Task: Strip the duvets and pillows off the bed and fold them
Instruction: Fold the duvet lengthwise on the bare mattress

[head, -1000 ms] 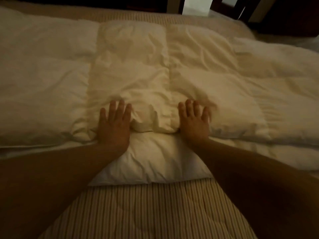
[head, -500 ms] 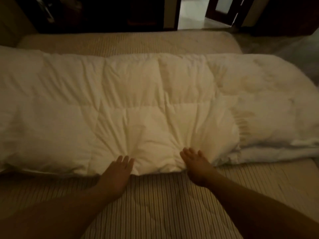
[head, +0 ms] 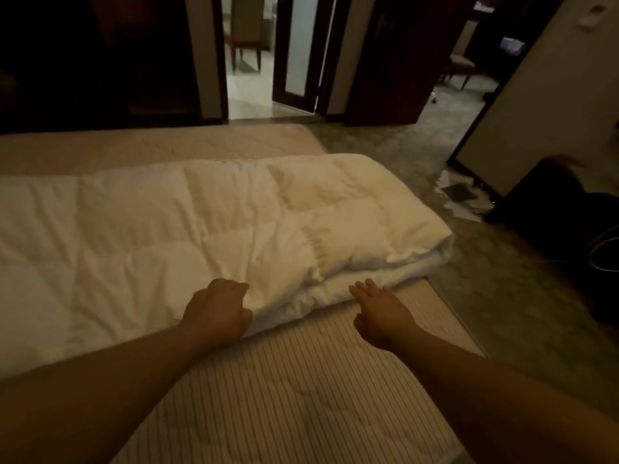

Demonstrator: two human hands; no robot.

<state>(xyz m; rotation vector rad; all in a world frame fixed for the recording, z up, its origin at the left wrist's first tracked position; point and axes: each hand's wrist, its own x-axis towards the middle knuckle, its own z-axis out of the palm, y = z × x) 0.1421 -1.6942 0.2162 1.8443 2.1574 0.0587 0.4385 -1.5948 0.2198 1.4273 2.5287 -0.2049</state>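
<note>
1. The white duvet [head: 187, 229], our landmark, lies folded into a long band across the mattress [head: 284, 390]; its right end reaches the right edge of the mattress and bulges slightly past it.
2. We see at least two layers at that right end: a thick upper fold sits over a thinner layer that shows along the near edge.
3. Our left hand [head: 217, 313] rests at the near edge of the duvet, roughly at its middle. The fingers are curled with the knuckles up against the fabric; we cannot tell whether any cloth is pinched inside them.
4. Our right hand [head: 380, 311] hovers to the right of the left hand, just short of the near edge of the duvet. Its fingers are straight, spread apart and pointed toward the fabric, holding nothing.
5. On the near side of the duvet, the striped mattress surface lies bare under both forearms.
6. Beyond the duvet, more bare mattress runs to a dark wall with an open doorway [head: 268, 55]; a chair [head: 246, 35] stands in the lit room behind it.
7. To the right of the duvet, carpet [head: 502, 296] covers the floor, with scattered papers [head: 464, 199] near a dark bag [head: 566, 209].
</note>
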